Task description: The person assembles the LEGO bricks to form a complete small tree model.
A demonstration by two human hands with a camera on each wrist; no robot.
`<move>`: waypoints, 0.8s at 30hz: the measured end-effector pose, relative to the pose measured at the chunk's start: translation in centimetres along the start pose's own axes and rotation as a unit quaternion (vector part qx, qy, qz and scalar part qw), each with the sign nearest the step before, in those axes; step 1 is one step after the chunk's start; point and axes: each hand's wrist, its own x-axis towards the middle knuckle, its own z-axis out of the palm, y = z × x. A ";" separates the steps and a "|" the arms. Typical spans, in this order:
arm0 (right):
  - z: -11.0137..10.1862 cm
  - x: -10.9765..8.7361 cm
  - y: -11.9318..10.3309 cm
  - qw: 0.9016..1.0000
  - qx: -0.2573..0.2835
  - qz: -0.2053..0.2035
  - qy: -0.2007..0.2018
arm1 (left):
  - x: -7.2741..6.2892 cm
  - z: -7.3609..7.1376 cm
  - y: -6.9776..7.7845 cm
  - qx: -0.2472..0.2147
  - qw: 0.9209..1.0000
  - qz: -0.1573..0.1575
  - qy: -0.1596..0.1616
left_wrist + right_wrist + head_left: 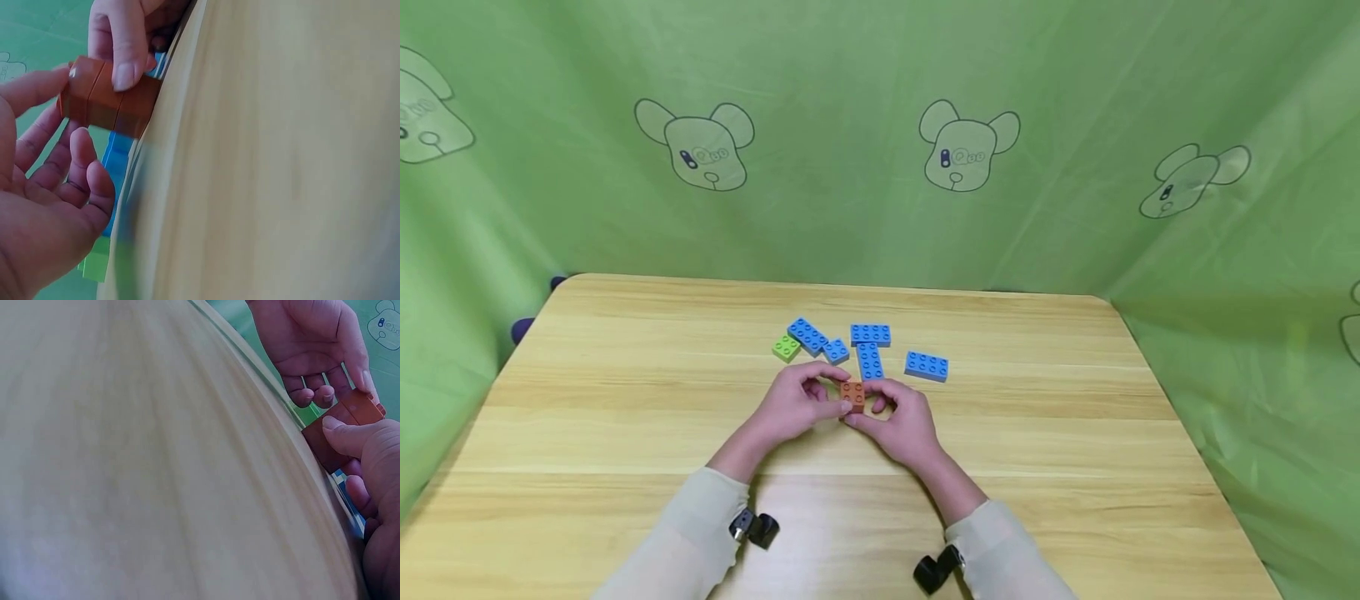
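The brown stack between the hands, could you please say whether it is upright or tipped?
Upright: the brown stack shows its studs facing up in the head view, held by the left hand and right hand.

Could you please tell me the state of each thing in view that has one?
Brown brick stack: assembled, studs up, held
Left hand: pinching the stack near its top
Right hand: pinching the stack lower down
Green brick: studs up, not held
Five blue bricks: studs up, not held
Green curtain: hanging, creased
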 end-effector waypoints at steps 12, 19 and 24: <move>0.0 -0.1 -0.1 1.000 -0.008 0.023 -0.004 | 0.8 -1.9 -1.3 0.014 0.994 -0.075 0.084; 0.0 0.0 -0.2 1.000 -0.011 0.026 -0.002 | 1.6 -2.9 -1.6 0.050 0.985 -0.090 0.141; 0.0 0.0 -0.2 0.999 -0.012 0.029 -0.003 | 2.3 -3.9 -1.6 0.066 0.980 -0.102 0.156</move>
